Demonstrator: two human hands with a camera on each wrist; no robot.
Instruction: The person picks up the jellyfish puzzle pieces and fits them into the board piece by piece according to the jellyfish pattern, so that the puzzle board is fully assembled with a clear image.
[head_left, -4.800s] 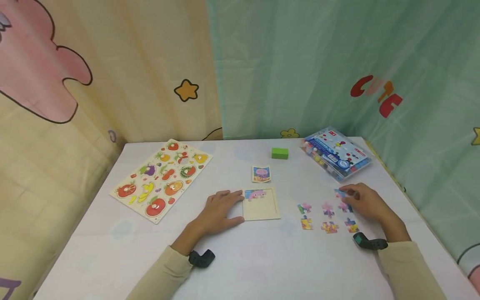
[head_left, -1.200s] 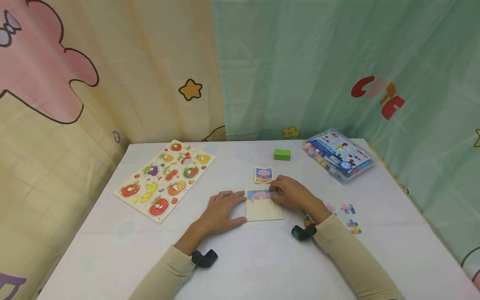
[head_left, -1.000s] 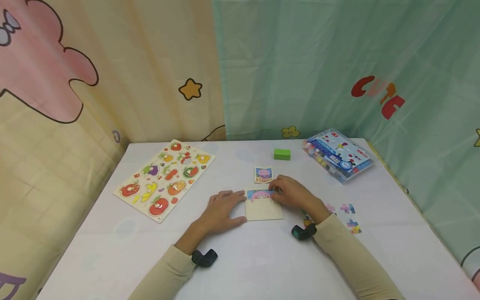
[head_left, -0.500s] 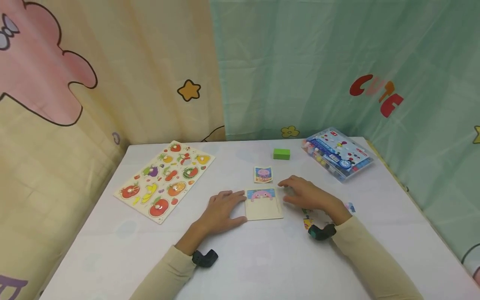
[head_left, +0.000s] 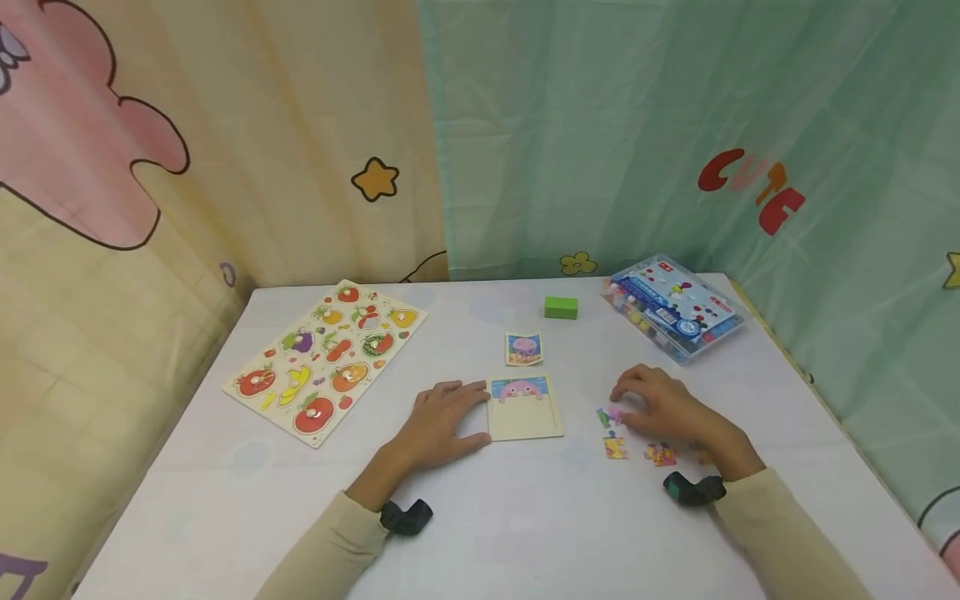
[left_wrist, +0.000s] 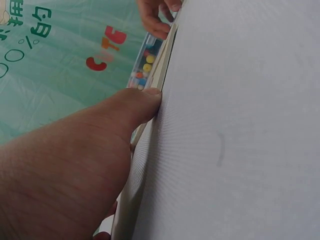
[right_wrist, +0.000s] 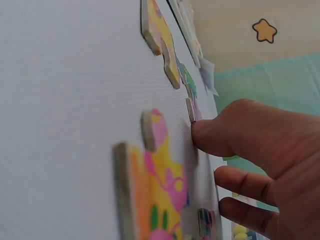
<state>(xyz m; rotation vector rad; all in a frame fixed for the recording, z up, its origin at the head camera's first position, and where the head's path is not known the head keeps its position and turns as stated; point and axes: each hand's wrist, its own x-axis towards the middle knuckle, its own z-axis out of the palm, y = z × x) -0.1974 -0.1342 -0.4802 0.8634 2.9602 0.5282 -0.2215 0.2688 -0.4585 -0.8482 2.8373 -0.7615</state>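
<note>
My left hand (head_left: 442,425) lies at the left edge of a small wooden puzzle tray (head_left: 525,425), fingertips and thumb on its rim. The left wrist view shows the thumb (left_wrist: 145,102) pressing that edge. A row of joined pieces (head_left: 519,388) with a pink face on blue fills the tray's top. My right hand (head_left: 667,408) is over the loose pieces at the right. Its thumb tip is right at a green-and-pink puzzle piece (head_left: 611,417), with the index finger apart beyond it. Yellow pieces (head_left: 616,448) (head_left: 661,454) lie nearer me; the hand hides others.
A small octopus picture card (head_left: 523,349) lies beyond the tray, and a green block (head_left: 561,308) farther back. A clear box of colourful beads (head_left: 675,308) is at the back right. A fruit peg board (head_left: 326,362) lies at the left. Curtains stand behind the table.
My right hand carried a blue piece from the right into the tray's top right corner, let go, then moved back right to the loose pieces. The left hand stayed on the tray.
</note>
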